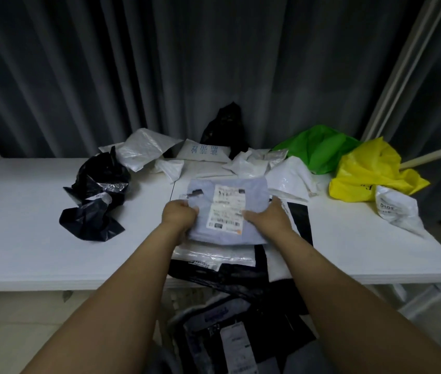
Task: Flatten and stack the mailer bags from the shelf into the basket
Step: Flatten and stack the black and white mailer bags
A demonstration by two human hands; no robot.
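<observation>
The mailer (pixel 230 233) lies on the shelf (pixel 25 225) before you, on a stack (pixel 214 256) that overhangs the near edge. Your left hand (pixel 178 214) is at the mailer's left edge, your right hand (pixel 268 217) on its right side. The left bags (pixel 97 201) sit one behind the other, apart from the stack. The far bags (pixel 143 152) lie in a row behind the mailer, before the curtain (pixel 214 63). The right bags (pixel 370 179) lie far right. The low bags (pixel 235 341) lie below the near edge.
</observation>
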